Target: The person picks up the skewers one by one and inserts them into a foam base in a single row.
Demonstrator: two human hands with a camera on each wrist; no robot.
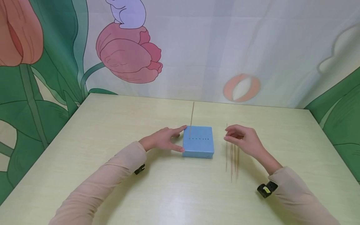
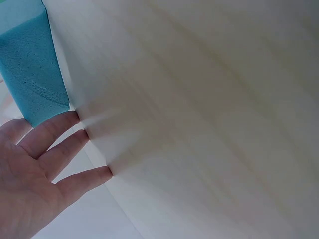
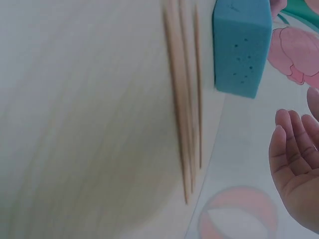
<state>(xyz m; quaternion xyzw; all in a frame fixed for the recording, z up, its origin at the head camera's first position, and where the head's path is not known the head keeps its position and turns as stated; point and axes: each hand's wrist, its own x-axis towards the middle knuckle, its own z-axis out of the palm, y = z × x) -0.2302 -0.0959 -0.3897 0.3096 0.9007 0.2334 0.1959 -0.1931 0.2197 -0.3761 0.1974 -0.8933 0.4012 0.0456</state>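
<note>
A light blue foam block (image 1: 198, 147) with a row of small holes across its top lies on the table. One thin wooden stick (image 1: 192, 120) stands upright at the left end of that row, leaning slightly. My left hand (image 1: 163, 139) rests at the block's left side, index finger at the back corner and thumb at the front one, fingers spread. To the right, several thin wooden sticks (image 3: 182, 94) lie roughly side by side. Above them hovers my right hand (image 1: 243, 139), fingers loosely bent with nothing between them; in the head view it hides part of the sticks.
The pale wooden table (image 1: 126, 193) ends at a back edge against a printed curtain (image 1: 194, 53) with flowers. Green leaf-patterned cloth (image 1: 340, 128) hangs at the right side. A small black camera (image 1: 267, 189) is strapped at the right wrist.
</note>
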